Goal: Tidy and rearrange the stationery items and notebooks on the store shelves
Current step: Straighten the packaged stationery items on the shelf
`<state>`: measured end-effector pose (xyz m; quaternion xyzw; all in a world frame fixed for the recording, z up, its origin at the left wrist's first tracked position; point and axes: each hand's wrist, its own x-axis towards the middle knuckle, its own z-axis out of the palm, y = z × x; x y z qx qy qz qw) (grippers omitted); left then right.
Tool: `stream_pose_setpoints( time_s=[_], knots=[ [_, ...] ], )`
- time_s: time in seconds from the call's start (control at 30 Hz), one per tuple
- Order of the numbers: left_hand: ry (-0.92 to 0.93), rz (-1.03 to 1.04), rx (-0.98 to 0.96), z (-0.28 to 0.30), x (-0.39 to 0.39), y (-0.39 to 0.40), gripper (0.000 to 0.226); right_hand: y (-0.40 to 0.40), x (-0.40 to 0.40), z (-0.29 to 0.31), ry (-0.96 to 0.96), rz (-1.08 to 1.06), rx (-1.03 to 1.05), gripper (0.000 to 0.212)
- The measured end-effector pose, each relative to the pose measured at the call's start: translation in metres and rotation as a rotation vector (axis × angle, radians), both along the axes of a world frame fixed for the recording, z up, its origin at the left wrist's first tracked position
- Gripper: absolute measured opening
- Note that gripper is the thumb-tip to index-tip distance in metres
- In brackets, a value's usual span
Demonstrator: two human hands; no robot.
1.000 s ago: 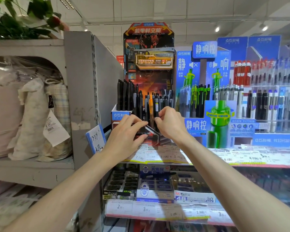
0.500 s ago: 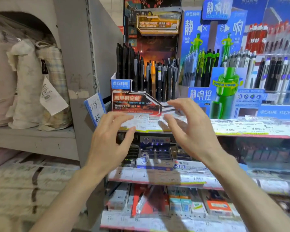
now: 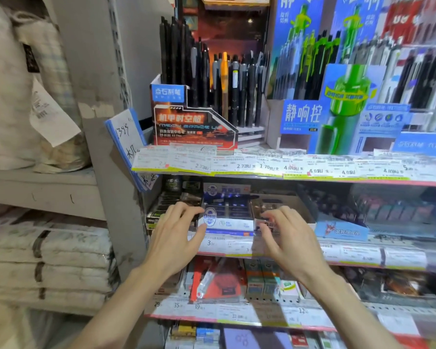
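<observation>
Even, bright store light is falling from above. The right side is smearing into motion blur, the price tags (image 3: 247, 165) are glaring white, and the wide lens is bending the upright (image 3: 103, 122).

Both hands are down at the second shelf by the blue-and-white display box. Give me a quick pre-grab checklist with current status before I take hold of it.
1. Left hand free, holding nothing: ok, fingers spread and relaxed.
2. Right hand free: ok, fingers loosely curved, nothing in them.
3. Hands flank the blue-and-white display box: ok, one at each front corner.
4. Firm contact with the box: cannot tell, fingertips overlap neighbouring boxes and the frame is blurred.
5. Black box on its left clear of the left hand's fingers: not ok, they lie across its front.
6. Price tag strip under the box intact: ok.
</observation>
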<state>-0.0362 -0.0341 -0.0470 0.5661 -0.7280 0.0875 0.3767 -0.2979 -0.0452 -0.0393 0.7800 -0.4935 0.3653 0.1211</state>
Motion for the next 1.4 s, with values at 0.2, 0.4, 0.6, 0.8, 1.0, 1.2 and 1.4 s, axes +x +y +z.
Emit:
stream_pose_setpoints(
  time_s=[0.2,0.4,0.6,0.8,1.0,1.2,1.4],
  knots=[
    [-0.055,0.062,0.065,0.007,-0.004,-0.015,0.043,-0.009,0.003,0.01,0.044,-0.096,0.059,0.014],
    [0.025,0.075,0.188,0.008,-0.005,-0.021,0.044,-0.043,0.01,0.042,0.027,-0.086,0.2,0.02],
    [0.065,0.071,0.22,0.007,-0.004,-0.026,0.04,-0.073,0.017,0.057,0.177,-0.124,0.418,0.035],
    [0.084,0.078,0.214,0.01,-0.003,-0.033,0.047,-0.081,0.019,0.055,0.217,-0.111,0.443,0.032],
    [0.075,0.02,0.165,0.017,-0.001,-0.042,0.03,-0.073,0.011,0.055,0.147,-0.029,0.405,0.029],
    [0.05,-0.035,0.16,0.021,0.002,-0.05,0.035,-0.051,0.004,0.048,-0.018,0.098,0.324,0.022],
    [0.057,-0.061,0.097,0.022,0.008,-0.042,0.027,-0.035,0.004,0.044,-0.078,0.118,0.368,0.022]
  ],
)
